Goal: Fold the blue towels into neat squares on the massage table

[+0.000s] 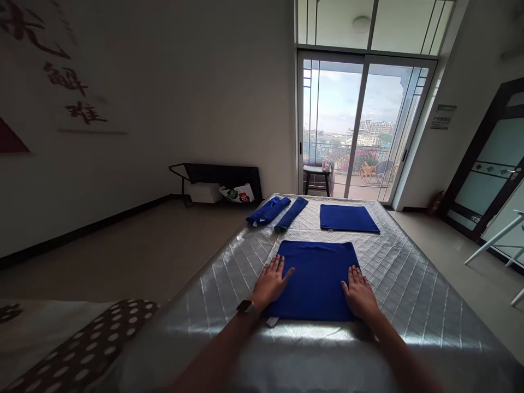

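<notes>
A blue square fabric piece (316, 281), like a cushion cover, lies flat on a quilted mattress (421, 295), a small white tag poking out at its near left corner. My left hand (270, 283) rests on its left edge, fingers stretched out and thumb apart. On the right edge lies my right hand (360, 291), also flat with its fingers extended. Neither hand grips the cloth. Beyond it, another flat blue fabric piece (349, 218) is spread out at the far right. Two rolled or folded blue pieces, one (268, 211) beside the other (291, 214), lie at the far left.
At the lower left is bedding (102, 338) with white dots on brown. A black rack (223, 173) holding a white box (204, 192) stands by the wall. Sliding glass doors (364, 125) are behind the mattress; a white-legged piece of furniture (493, 238) stands right.
</notes>
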{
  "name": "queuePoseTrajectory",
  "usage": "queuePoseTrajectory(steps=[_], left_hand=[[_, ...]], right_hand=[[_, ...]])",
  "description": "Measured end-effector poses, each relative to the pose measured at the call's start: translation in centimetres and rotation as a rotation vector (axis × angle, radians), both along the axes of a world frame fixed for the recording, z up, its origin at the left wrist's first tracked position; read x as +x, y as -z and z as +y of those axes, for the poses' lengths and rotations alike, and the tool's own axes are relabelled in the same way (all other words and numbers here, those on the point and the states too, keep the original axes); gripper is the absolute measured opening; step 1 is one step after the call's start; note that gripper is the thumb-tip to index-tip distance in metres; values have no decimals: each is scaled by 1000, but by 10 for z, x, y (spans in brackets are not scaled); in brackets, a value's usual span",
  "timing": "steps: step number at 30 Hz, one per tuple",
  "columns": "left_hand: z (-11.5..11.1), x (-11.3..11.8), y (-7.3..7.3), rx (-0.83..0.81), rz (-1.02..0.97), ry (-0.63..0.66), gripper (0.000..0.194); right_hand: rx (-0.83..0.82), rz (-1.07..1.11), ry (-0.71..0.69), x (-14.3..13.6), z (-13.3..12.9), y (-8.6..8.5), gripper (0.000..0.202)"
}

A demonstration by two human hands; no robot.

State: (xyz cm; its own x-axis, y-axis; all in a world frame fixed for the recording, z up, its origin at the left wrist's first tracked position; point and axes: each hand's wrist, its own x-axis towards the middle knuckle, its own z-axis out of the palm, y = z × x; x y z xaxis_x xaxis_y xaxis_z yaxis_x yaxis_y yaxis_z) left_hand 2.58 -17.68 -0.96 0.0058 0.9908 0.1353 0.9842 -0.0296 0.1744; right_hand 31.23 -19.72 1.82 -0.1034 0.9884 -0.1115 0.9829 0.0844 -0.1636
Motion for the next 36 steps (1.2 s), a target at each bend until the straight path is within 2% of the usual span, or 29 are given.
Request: queuePoseTrajectory(steps=[3,8,10,12,15,19,22,25,28,30,31,33,36], left_hand=[[2,-22,11,21,6,-14,77],[5,-21,18,32,-19,0,77],[5,-19,19,38,-18,7,77],[3,-20,20,35,-7,5,78],[1,-24,18,7,28,2,80],[5,-21,-1,-66,81,-35,80],[20,5,-24,-39,114,4,81],[43,62,-36,14,112,171,78],[66,127,-32,74,82,363,64],[77,158,-25,88,57,438,59],[81,167,-21,77,42,449,59],[87,169,-13,37,13,431,61],[91,138,-6,6,1,377,64]], right_hand=[[-14,-18,-15,3,15,-4,67],[88,5,-51,-5,63,-28,63],[97,24,-62,-11,82,-33,63],[82,36,-50,-15,96,-30,64],[74,45,-7,-16,108,-16,65],[80,61,48,-13,111,-1,66],[79,72,66,-11,112,1,66],[63,71,45,-9,112,0,65],[58,48,25,-5,112,2,63],[64,30,7,-3,111,5,62],[69,25,-1,-2,111,6,62],[81,27,-5,-2,111,7,61],[81,49,22,-6,110,5,62]])
